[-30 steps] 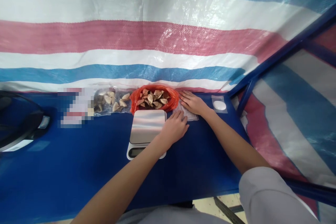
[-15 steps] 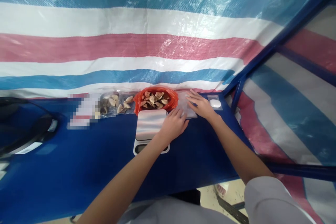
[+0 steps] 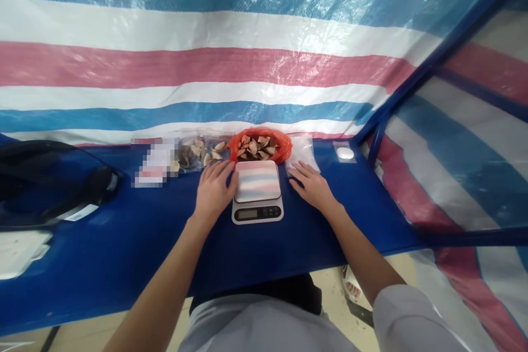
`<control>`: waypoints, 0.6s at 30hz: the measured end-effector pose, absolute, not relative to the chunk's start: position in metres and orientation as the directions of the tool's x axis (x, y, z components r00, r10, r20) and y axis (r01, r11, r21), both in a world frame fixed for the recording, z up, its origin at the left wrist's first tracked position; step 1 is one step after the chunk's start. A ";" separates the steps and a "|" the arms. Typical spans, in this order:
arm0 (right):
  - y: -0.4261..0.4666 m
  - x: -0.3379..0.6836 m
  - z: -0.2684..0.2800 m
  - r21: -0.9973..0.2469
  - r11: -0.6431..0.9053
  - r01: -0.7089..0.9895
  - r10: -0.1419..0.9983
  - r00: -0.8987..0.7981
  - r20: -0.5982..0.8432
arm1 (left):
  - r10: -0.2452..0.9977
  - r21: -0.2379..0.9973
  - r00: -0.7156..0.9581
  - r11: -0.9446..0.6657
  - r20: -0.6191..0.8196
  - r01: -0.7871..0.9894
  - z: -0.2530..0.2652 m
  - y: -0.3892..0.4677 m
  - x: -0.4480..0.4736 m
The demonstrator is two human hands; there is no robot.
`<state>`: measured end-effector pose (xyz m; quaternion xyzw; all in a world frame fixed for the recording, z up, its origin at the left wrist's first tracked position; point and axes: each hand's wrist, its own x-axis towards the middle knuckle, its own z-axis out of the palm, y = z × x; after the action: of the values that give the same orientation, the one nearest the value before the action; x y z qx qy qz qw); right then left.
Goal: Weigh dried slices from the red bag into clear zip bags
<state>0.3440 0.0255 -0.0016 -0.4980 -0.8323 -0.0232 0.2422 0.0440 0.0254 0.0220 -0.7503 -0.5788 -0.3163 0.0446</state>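
A small digital scale [image 3: 258, 190] with a shiny metal plate sits on the blue table, its display and buttons facing me. Just left of the scale is my left hand [image 3: 215, 187], fingers spread and thumb close to the plate's edge. My right hand [image 3: 309, 184] rests to the right of the scale, fingers apart, the tips at the lower edge of a stack of clear plastic bags [image 3: 303, 151]. Behind the scale an orange-red plastic bag [image 3: 284, 146] lies open, full of brown and cream dried pieces like shells or husks [image 3: 253, 146].
Clear bags of similar pieces [image 3: 193, 154] lie left of the orange bag, beside a pixelated patch [image 3: 154, 162]. A small bag with a white oval item [image 3: 345, 153] is at the right. Dark strapped gear [image 3: 53, 187] and a white case [image 3: 25, 250] occupy the left. Striped sheeting [image 3: 206, 66] walls the back.
My left hand has moved from the clear bags back across to the scale's left side. My right hand has drawn nearer to me. The view has shifted, so the whole scale shows.
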 end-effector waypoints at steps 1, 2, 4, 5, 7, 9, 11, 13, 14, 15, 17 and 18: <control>0.024 0.341 -0.004 -0.197 0.498 0.845 0.820 -0.384 0.425 | 0.850 0.307 0.109 -0.302 0.516 0.902 0.018 0.024 0.035; 0.022 0.338 -0.006 -0.193 0.493 0.849 0.822 -0.382 0.422 | 0.858 0.307 0.102 -0.288 0.503 0.907 0.014 0.023 0.028; 0.021 0.334 -0.010 -0.191 0.484 0.854 0.829 -0.377 0.414 | 0.875 0.290 0.128 -0.288 0.468 0.913 0.006 0.022 0.018; 0.021 0.333 -0.012 -0.195 0.481 0.855 0.832 -0.375 0.409 | 0.880 0.275 0.147 -0.295 0.452 0.915 0.002 0.021 0.015; 0.021 0.333 -0.015 -0.210 0.482 0.851 0.837 -0.376 0.398 | 0.885 0.244 0.183 -0.307 0.427 0.920 -0.003 0.019 0.012; 0.021 0.334 -0.016 -0.224 0.489 0.843 0.840 -0.387 0.380 | 0.894 0.218 0.204 -0.309 0.399 0.926 -0.005 0.018 0.012; 0.022 0.335 -0.018 -0.231 0.493 0.839 0.845 -0.398 0.357 | 0.907 0.199 0.216 -0.301 0.361 0.933 -0.007 0.017 0.013; 0.023 0.335 -0.020 -0.228 0.489 0.842 0.851 -0.403 0.337 | 0.918 0.175 0.222 -0.290 0.328 0.941 -0.007 0.017 0.014; 0.023 0.335 -0.021 -0.224 0.486 0.845 0.854 -0.403 0.330 | 0.922 0.164 0.224 -0.286 0.316 0.944 -0.007 0.017 0.014; 0.023 0.335 -0.022 -0.218 0.482 0.849 0.856 -0.402 0.326 | 0.925 0.154 0.225 -0.282 0.307 0.947 -0.007 0.017 0.014; 0.022 0.334 -0.023 -0.204 0.476 0.855 0.858 -0.401 0.322 | 0.931 0.140 0.224 -0.272 0.287 0.952 -0.007 0.017 0.015; 0.022 0.333 -0.023 -0.198 0.474 0.858 0.858 -0.400 0.322 | 0.935 0.135 0.222 -0.267 0.276 0.954 -0.007 0.016 0.015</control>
<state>0.3335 0.0217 -0.0232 -0.5128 -0.8366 0.0002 0.1926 0.0148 0.0165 -0.0069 -0.7812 -0.6046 -0.1526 0.0314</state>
